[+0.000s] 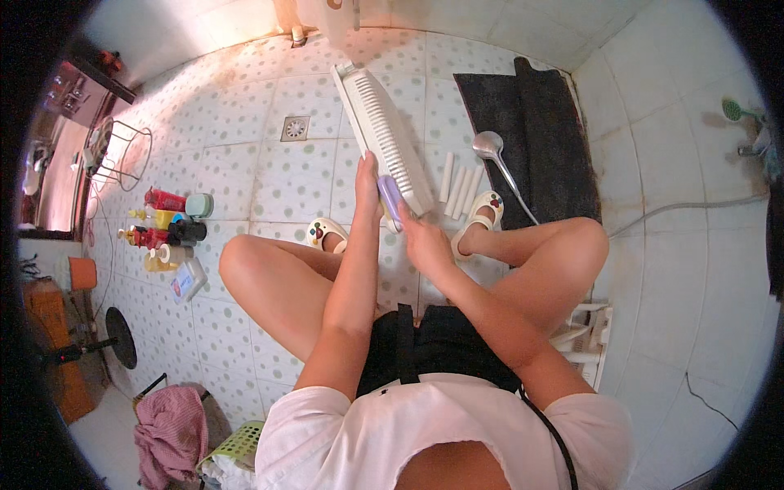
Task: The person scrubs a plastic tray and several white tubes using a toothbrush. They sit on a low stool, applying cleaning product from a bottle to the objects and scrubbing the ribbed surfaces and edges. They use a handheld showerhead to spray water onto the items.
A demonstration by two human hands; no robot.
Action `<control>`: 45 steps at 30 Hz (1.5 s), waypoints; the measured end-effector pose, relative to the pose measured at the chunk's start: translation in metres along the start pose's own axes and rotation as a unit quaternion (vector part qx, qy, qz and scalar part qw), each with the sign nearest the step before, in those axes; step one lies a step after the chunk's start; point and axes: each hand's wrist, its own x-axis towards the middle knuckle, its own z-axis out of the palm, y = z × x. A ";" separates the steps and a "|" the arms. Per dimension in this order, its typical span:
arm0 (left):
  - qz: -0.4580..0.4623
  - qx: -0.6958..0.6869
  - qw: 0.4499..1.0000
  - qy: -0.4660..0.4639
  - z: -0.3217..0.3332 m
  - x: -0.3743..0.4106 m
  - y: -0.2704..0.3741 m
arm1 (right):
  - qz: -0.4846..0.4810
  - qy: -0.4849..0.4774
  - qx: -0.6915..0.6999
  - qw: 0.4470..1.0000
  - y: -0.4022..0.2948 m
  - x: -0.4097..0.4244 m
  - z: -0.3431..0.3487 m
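Observation:
A long white plastic shelf panel (383, 128) with a ribbed, slatted surface is tilted away from me over the tiled floor. My left hand (369, 187) grips its left side near the lower end. In my right hand (425, 242) is a purple scrub brush (390, 195), held against the panel's near end; its working side is hidden. Right of the panel, several short white plastic tubes (459, 190) lie side by side on the tiles, near my right shoe (489, 211).
A metal shower head (488, 146) rests on a dark mat (545, 141), its hose reaching the right wall. Several bottles (165, 219) stand at left, near a floor drain (296, 128). Behind them are a wire rack (125, 153) and a stand's round base (120, 338). A green basket (242, 444) is lower left.

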 end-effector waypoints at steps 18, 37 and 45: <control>0.015 0.319 0.930 -0.181 0.011 -0.025 0.007 | -0.059 0.125 0.018 0.990 0.022 0.101 -0.064; 0.177 0.318 0.927 -0.090 -0.026 -0.020 -0.024 | -0.034 0.164 0.103 0.980 -0.004 0.105 -0.017; 0.097 0.360 0.918 -0.136 -0.024 -0.025 -0.010 | -0.021 0.179 0.139 0.974 0.005 0.112 -0.018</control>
